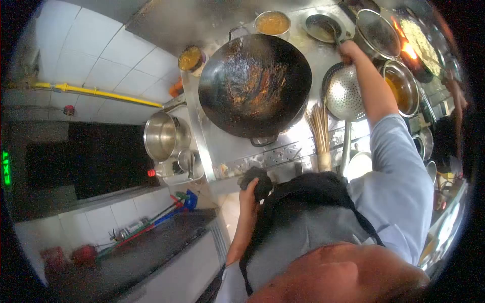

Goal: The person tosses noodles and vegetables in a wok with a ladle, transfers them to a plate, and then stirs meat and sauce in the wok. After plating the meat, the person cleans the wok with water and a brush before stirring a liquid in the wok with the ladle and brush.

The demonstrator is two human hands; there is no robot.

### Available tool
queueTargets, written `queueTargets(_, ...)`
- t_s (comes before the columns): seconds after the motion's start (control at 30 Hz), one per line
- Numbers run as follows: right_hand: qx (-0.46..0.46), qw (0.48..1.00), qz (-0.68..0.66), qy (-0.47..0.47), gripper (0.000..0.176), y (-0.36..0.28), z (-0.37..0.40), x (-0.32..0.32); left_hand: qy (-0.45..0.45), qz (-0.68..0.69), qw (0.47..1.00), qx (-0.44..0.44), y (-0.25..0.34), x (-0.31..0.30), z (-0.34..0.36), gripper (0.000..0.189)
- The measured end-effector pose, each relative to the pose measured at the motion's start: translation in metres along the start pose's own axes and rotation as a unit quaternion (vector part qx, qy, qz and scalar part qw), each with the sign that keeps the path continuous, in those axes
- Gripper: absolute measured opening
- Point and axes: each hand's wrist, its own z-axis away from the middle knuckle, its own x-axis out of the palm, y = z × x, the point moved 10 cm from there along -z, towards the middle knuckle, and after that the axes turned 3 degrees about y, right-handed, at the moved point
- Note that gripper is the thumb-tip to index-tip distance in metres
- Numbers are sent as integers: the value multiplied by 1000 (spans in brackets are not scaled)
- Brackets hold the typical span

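My left hand (249, 193) is closed around a bunched dark cloth (257, 183), held in front of my apron by the stove's near edge. The large black wok (255, 83) sits just beyond it, with oily brown residue smeared inside. My right hand (349, 52) reaches out to the far right, wrapped around the handle of a ladle (331, 29). The ladle's head rests in a round metal basin (310, 20). Below my right forearm lie a perforated skimmer (344, 93) and a bamboo wok brush (319, 134).
Flames (408, 49) burn at the right, beside a wire strainer (377, 33) and a pot of yellowish liquid (399, 93). Bowls of orange-brown food (273, 23) stand behind the wok. A steel pot (160, 136) is at the left. A co-worker's arm (457, 93) shows far right.
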Motion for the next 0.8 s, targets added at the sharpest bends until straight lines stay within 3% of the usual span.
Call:
queueTargets(0.03, 84, 933, -338, -92, 14, -44, 102, -37, -6, 10, 1000, 4, -2, 1, 0, 39)
queueTargets(0.1, 93, 778, -620, -46, 18, -57, 123, -61, -12, -34, 998, 42, 6, 10, 9, 42)
queueTargets(0.13, 96, 778, -619, -42, 18, -58, 125, -70, -26, -77, 993, 81, 14, 17, 13, 48)
queueTargets(0.2, 187, 674, -714, -37, 17, -47, 134, -75, -26, -118, 989, 88, 17, 23, 10, 48)
queueTargets(0.23, 194, 672, -714, -26, 17, -38, 147, -78, -23, -157, 982, 98, 20, 25, 8, 49)
queueTargets(0.3, 79, 771, -630, -40, 17, -71, 196, -104, -40, -133, 987, 86, 27, 41, 12, 43)
queueTargets(0.33, 108, 812, -573, 11, 15, -66, 216, -116, -42, -102, 991, 79, 31, 43, 14, 40)
queueTargets(0.37, 114, 812, -573, 16, 15, -58, 234, -122, -48, -106, 990, 75, 31, 42, 11, 40)
queueTargets(0.43, -17, 903, -424, -65, 30, -72, 259, -137, -72, -67, 993, 61, 27, 42, 2, 37)
queueTargets(0.47, -8, 915, -391, -101, 46, -62, 268, -135, -75, -69, 993, 55, 22, 39, -4, 37)
queueTargets(0.5, -1, 915, -390, -100, 46, -65, 282, -130, -96, -60, 990, 79, 22, 40, -9, 36)
queueTargets(0.53, -54, 972, -227, -1, 48, -73, 293, -143, -119, -48, 986, 105, 25, 45, -11, 35)
queueTargets(0.57, -105, 988, -56, 96, 50, -90, 304, -155, -122, -51, 986, 103, 28, 47, -9, 35)
queueTargets(0.63, -138, 959, 128, 210, 53, -75, 270, -139, -108, -91, 987, 75, 31, 51, -2, 36)
queueTargets(0.73, -99, 961, 198, 166, 48, -71, 215, -123, -100, -72, 988, 91, 30, 45, 1, 38)
queueTargets(0.8, -66, 984, 110, 122, 42, -71, 178, -110, -86, -54, 992, 69, 26, 32, 8, 38)
